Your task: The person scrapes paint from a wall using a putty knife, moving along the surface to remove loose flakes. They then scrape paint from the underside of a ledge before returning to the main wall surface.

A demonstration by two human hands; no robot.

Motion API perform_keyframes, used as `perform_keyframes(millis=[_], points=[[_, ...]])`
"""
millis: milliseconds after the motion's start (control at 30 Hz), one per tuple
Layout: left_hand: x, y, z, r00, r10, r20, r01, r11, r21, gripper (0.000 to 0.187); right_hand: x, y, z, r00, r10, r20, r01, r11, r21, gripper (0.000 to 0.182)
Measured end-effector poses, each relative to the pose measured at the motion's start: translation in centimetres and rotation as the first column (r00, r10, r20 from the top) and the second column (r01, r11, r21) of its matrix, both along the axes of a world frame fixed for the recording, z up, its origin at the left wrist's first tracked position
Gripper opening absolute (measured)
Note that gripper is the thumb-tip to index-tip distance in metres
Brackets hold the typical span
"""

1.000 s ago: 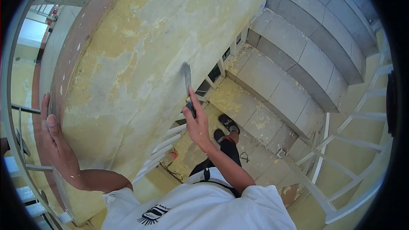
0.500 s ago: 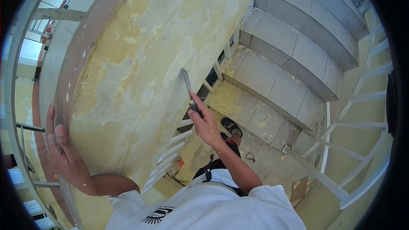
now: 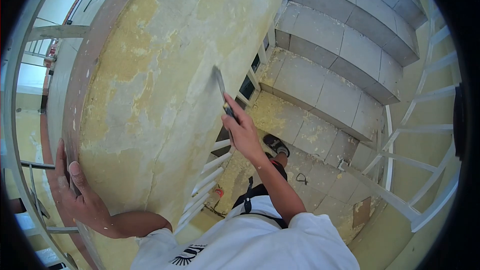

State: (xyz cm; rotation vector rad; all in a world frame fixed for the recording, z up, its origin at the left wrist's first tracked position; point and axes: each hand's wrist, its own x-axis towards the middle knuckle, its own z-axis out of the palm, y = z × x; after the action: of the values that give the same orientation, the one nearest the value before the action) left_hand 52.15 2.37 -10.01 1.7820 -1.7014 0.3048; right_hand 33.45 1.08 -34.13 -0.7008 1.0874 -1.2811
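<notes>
My right hand [image 3: 243, 132] is closed around the dark handle of a paint scraper [image 3: 220, 82]. The scraper's metal blade meets the curved wall [image 3: 170, 95], whose yellow paint is patchy, with pale grey-white areas showing through. A thin crack runs down the wall below the blade. At the left, my left hand [image 3: 85, 200] rests on the brownish-red edge band [image 3: 82, 70] of the wall, fingers stretched out and thumb apart, with nothing held. Whitish dust marks its thumb.
Tiled steps [image 3: 315, 80] rise at the right, strewn with paint flakes. White railings [image 3: 420, 155] stand at far right, and another railing [image 3: 15, 95] curves along the left. My sandalled foot [image 3: 276, 145] is on the flake-covered floor, near a small dark loop [image 3: 301, 178].
The scraper and my right hand have shifted slightly up in view. My left hand appears a little lower, still against the edge. The whole view has tilted slightly.
</notes>
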Motion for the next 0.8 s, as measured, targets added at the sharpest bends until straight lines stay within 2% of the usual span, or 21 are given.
perform_keyframes(millis=[133,233,367,467,500,600,667,733,800], points=[[0.5,0.0,-0.1,1.000,-0.017,0.019,0.018,1.000,-0.020,0.044,0.9,0.6,0.0,0.999,0.000,-0.053,-0.003,0.998,-0.059,0.050],[1.1,-0.1,-0.2,0.998,-0.056,0.000,0.056,0.998,-0.013,0.044,0.1,-1.0,0.3,1.000,0.000,0.029,-0.001,1.000,0.029,0.050],[1.4,0.0,-0.4,0.996,-0.077,0.046,0.079,0.996,-0.043,0.044,0.7,0.0,0.1,0.999,-0.007,0.048,0.009,0.999,-0.035,0.051],[0.2,-0.1,-0.7,0.994,-0.074,-0.084,0.067,0.995,-0.080,0.043,0.9,0.4,0.0,1.000,0.007,0.030,-0.005,0.999,-0.046,0.051],[0.3,0.1,-0.8,0.995,-0.064,-0.080,0.059,0.996,-0.063,0.043,0.4,0.0,0.3,0.997,0.002,0.075,0.000,1.000,-0.018,0.051],[0.7,-0.3,-0.5,0.995,-0.070,-0.077,0.065,0.996,-0.068,0.043,0.8,0.3,-0.5,1.000,-0.012,-0.008,0.011,0.994,-0.112,0.051],[0.7,-0.3,-0.7,0.990,-0.095,-0.106,0.087,0.993,-0.079,0.043,0.4,0.3,-0.7,0.986,-0.033,-0.161,0.006,0.985,-0.171,0.050],[0.8,-0.1,-0.8,0.989,-0.122,-0.085,0.116,0.991,-0.073,0.042,-0.4,-0.8,-1.0,0.999,-0.023,-0.042,0.020,0.998,-0.067,0.051],[0.7,-0.1,-0.7,0.988,-0.140,-0.069,0.134,0.988,-0.079,0.042,-0.6,-1.2,-1.0,0.999,-0.022,-0.029,0.021,0.999,-0.039,0.051]])
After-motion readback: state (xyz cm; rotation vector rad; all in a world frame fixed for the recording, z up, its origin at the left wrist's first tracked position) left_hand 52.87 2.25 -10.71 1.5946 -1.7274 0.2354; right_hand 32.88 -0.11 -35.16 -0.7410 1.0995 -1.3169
